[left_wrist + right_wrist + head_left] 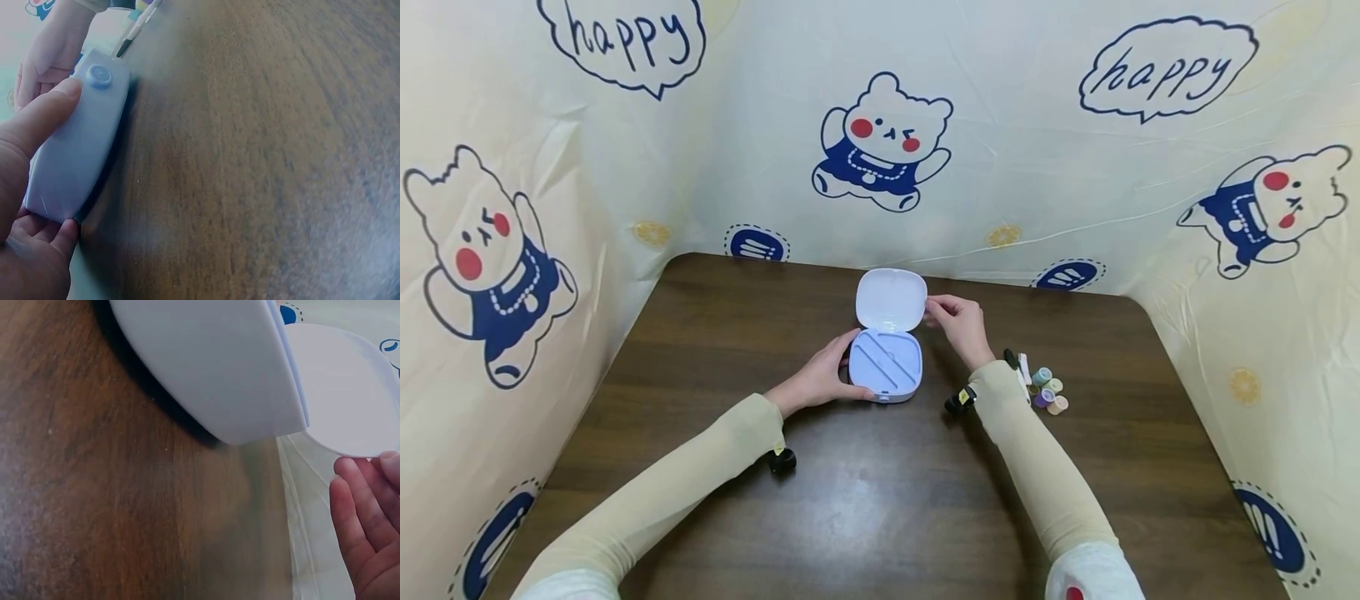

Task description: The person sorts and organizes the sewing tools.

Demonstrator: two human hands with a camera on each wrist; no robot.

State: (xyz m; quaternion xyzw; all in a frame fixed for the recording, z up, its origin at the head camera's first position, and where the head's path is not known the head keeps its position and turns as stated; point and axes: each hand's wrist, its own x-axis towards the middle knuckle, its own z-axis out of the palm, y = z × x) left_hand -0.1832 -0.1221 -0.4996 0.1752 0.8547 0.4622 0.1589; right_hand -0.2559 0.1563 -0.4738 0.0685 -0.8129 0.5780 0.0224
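A small pale-blue hinged box (886,363) stands on the table with its lid (891,298) raised. Two diagonal ridges cross the inside of its base. My left hand (820,375) grips the base from the left, thumb at the front and fingers round the far side. In the left wrist view, the thumb lies beside a round clasp button (99,76) on the box's front wall. With thumb and fingertips, my right hand (961,329) pinches the right edge of the lid; the right wrist view shows that hand (375,531) at the lid's rim (350,453).
Right of the box, partly behind the right forearm, several small coloured spools (1047,398) cluster together. A slim white stick-like item (1024,367) and a dark one (1011,359) lie by them. A patterned curtain (880,233) surrounds the brown table (850,517).
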